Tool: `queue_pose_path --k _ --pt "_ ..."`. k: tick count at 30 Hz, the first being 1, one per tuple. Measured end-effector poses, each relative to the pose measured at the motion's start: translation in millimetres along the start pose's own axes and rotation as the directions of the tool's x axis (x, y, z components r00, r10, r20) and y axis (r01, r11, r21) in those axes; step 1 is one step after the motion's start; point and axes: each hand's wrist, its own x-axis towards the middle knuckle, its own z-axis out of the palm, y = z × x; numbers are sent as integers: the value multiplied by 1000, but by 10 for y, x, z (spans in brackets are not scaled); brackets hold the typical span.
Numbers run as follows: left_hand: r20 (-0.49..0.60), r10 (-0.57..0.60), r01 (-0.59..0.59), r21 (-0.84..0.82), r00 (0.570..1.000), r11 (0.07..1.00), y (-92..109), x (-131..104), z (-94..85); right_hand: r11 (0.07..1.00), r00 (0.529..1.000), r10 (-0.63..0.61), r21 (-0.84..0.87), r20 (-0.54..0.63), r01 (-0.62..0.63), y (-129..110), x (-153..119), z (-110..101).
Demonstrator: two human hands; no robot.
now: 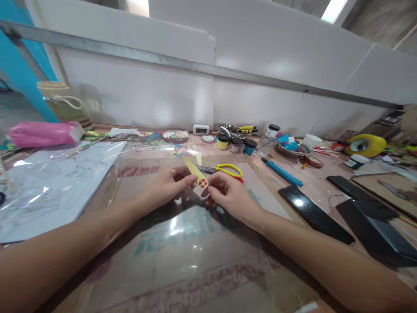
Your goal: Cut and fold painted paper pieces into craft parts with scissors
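Head view: yellow strip (191, 167) lies between left fingers (187, 181) and right fingers (218, 195).

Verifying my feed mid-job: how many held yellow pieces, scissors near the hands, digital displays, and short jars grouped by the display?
Yellow piece: 1
Scissors: 1
Digital display: 1
Short jars (yellow, reddish, blue): 3
Total: 6

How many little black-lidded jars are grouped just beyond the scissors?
3: yellow jar left, reddish jar middle, blue jar right; others may be hidden behind.
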Motion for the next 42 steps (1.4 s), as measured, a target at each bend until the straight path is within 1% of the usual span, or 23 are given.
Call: queue_pose_path --k 1,2,4,6,7,8,9,10,12,14,16,18,19,22,26,30,32,34,35,37,39,41,42 --pt "22 20 -20 -2 1000 1000 19 2 -22 989 995 -92 -117 -23 89 20 9 -43" --pt "48 43 -43 4 998 999 38 6 -48 953 981 -195 -243 -24 183 43 20 -88" --pt "106 85 -88 25 991 996 64 23 -117 830 924 -381 -433 22 352 89 40 -169" --pt "133 95 -100 32 987 994 60 51 -205 726 858 -508 -499 75 474 114 44 -210" --pt "129 92 -96 25 987 995 45 68 -253 693 831 -549 -504 94 515 114 37 -212" --pt "120 87 -90 14 989 996 24 87 -300 675 813 -574 -502 104 541 106 25 -204" --pt "104 77 -78 4 992 997 0 104 -342 676 808 -580 -493 102 548 91 9 -189" --pt "85 60 -60 -3 995 998 -24 118 -378 697 819 -567 -478 89 534 72 -8 -170" --pt "31 11 -11 -13 999 1000 -60 136 -413 789 875 -482 -408 51 458 35 -37 -134" --pt "-26 -54 53 -32 998 998 -72 137 -395 909 941 -337 -251 29 334 18 -49 -105" --pt "-49 -74 72 -41 996 997 -59 126 -336 980 981 -191 -46 28 192 22 -39 -82" --pt "-24 -40 39 -31 999 999 -26 108 -264 992 997 -77 96 -7 77 31 -18 -57" --pt "-3 -19 19 -24 1000 1000 -4 97 -231 991 999 -33 126 -26 36 31 -7 -45" --pt "85 -18 22 -47 996 999 68 59 -167 991 998 41 128 -50 -34 14 9 -14" --pt "188 -47 75 -143 981 987 117 11 -149 998 998 27 66 -60 -23 5 17 -10" --pt "244 -9 46 -148 970 988 104 3 -147 999 995 -29 -17 -100 27 48 40 -43" --pt "203 12 7 -93 979 996 96 17 -155 997 992 -55 -59 -116 49 58 47 -60" --pt "90 71 -74 30 993 997 94 36 -179 987 987 -101 -139 -123 83 47 40 -68" --pt "36 107 -110 108 994 988 94 46 -195 977 984 -130 -185 -120 107 35 31 -67" --pt "-36 146 -134 226 989 965 89 62 -226 959 977 -179 -240 -115 147 8 6 -54" --pt "-48 90 -78 221 995 972 71 67 -237 972 975 -180 -177 -128 156 -14 -20 -33" --pt "-51 29 -19 181 998 983 44 56 -217 990 979 -137 -38 -151 132 -23 -37 -11" --pt "-66 47 -33 197 997 980 33 44 -197 993 981 -110 27 -158 116 -22 -40 -2"
